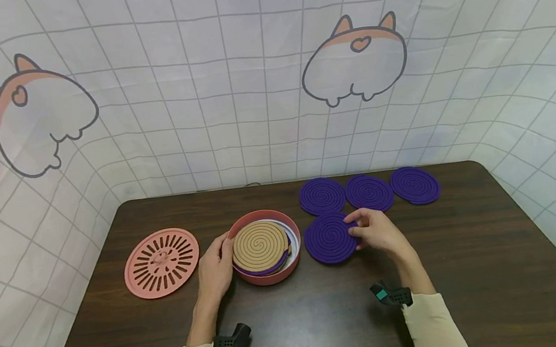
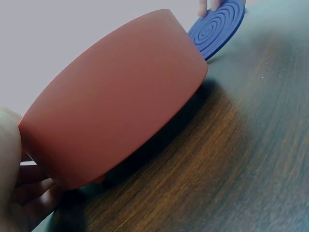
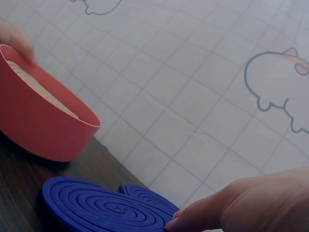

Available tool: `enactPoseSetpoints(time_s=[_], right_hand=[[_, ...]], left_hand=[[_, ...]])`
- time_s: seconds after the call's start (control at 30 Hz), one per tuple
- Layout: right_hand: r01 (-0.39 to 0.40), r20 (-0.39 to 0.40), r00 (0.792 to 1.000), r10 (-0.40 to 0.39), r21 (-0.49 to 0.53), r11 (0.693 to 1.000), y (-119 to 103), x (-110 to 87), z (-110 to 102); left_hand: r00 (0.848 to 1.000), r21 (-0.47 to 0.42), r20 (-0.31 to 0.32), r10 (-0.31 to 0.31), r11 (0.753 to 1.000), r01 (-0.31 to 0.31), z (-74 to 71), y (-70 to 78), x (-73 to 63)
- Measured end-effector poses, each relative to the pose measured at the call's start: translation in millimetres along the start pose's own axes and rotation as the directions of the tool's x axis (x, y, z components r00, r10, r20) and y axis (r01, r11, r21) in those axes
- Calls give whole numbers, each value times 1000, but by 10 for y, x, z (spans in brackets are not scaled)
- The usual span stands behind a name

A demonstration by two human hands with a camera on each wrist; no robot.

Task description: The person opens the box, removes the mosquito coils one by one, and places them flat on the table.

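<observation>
My left hand (image 1: 215, 268) grips the left side of a round red box (image 1: 270, 279), fingers around its outer wall in the left wrist view. Inside the box lie stacked mosquito coils, a tan coil (image 1: 260, 246) on top and a purple edge showing beneath it. To the right of the box, my right hand (image 1: 378, 232) pinches the right edge of a purple mosquito coil (image 1: 329, 240) between thumb and fingers. That coil (image 2: 218, 28) stands tilted beyond the box in the left wrist view.
Three more purple coils, a left one (image 1: 321, 196), a middle one (image 1: 369, 193) and a right one (image 1: 415, 185), lie along the table's back edge. A pink slotted lid (image 1: 161, 264) lies left of the box. A printed white curtain (image 1: 254, 82) hangs behind the dark wooden table (image 1: 306, 335).
</observation>
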State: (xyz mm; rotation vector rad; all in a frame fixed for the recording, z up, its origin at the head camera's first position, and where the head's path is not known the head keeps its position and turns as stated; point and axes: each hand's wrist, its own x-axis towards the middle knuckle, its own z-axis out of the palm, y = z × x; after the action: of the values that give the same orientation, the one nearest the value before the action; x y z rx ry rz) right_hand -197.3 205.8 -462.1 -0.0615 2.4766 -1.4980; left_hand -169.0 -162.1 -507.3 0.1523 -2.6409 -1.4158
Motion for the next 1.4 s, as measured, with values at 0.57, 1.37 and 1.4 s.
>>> enactPoseSetpoints(time_s=[0.57,1.37,1.4], right_hand=[[-8,-47,999,5,-81,997,0,-18,-12],[-118,-150,984,93,-165,979,-33,-39,-35],[-120,-152,984,95,-165,979,-32,-41,-34]], left_hand=[[1000,-1,2,-4,1000,4,-5,17,6],[1000,-3,5,-11,1000,11,0,27,9],[1000,-4,6,-8,1000,8,0,28,9]])
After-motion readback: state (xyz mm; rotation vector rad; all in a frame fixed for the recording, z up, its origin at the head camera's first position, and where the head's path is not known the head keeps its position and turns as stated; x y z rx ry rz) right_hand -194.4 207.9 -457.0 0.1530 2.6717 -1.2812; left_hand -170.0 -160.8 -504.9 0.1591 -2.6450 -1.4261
